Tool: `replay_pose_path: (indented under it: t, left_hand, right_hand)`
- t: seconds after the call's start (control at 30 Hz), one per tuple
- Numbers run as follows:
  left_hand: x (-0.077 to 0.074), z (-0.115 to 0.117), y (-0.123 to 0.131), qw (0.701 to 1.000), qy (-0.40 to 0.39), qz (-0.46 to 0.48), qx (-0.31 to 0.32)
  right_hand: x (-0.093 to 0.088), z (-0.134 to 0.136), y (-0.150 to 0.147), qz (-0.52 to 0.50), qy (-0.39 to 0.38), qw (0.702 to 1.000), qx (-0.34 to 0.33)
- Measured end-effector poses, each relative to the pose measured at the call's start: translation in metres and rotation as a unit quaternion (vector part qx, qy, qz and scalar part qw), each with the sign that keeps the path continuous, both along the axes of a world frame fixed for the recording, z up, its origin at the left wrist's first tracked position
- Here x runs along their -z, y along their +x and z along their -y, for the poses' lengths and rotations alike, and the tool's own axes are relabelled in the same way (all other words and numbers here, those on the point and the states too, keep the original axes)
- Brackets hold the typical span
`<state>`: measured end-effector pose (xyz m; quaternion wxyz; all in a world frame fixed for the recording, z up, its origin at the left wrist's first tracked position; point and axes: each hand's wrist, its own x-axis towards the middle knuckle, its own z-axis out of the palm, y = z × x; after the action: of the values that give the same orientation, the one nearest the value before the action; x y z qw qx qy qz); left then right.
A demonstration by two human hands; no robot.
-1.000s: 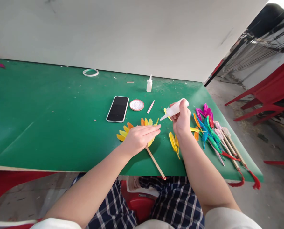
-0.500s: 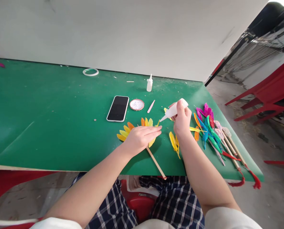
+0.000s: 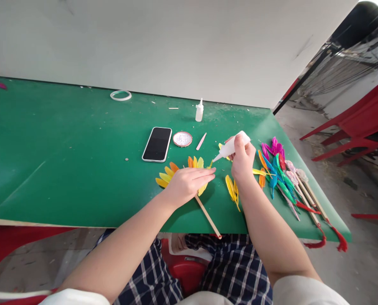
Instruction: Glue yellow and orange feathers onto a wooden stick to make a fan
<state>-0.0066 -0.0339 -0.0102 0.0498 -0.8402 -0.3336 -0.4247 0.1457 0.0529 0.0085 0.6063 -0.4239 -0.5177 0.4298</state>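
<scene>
On the table [image 3: 64,148], a yellow-and-orange feather fan [image 3: 168,172] lies fanned, its handle [image 3: 208,216] reaching the front edge. Left hand [image 3: 189,182], fingers together, covers its middle; grip indeterminable. Right hand [image 3: 242,159] clasps a squeeze bottle [image 3: 230,146], nozzle nearer the fan than one second ago.

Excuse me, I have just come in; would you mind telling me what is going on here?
A person sits at a green table. Their left hand lies over a fan of yellow and orange feathers with a wooden stick. Their right hand holds a white bottle tilted, nozzle down, by the left fingertips; whether it touches anything is unclear. Loose yellow feathers lie nearby, and a smaller bottle stands farther back.
</scene>
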Motion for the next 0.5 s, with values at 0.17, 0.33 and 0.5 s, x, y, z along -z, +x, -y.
replay_pose_path:
  t: [0.17,0.33,0.5]
  left_hand:
    - [0.0003,-0.0006,-0.0002,1.0,0.004,0.001,0.0]
    - [0.0002,-0.0007,0.0002,1.0,0.009,-0.001,-0.002]
    - [0.0009,-0.0007,0.0003,1.0,0.014,0.004,0.0]
  right_hand:
    - [-0.0003,0.0002,-0.0002,-0.003,-0.001,1.0,-0.005]
    - [-0.0004,0.0006,-0.0007,-0.006,0.002,1.0,-0.008]
    - [-0.0008,0.001,-0.0011,-0.01,0.01,1.0,-0.014]
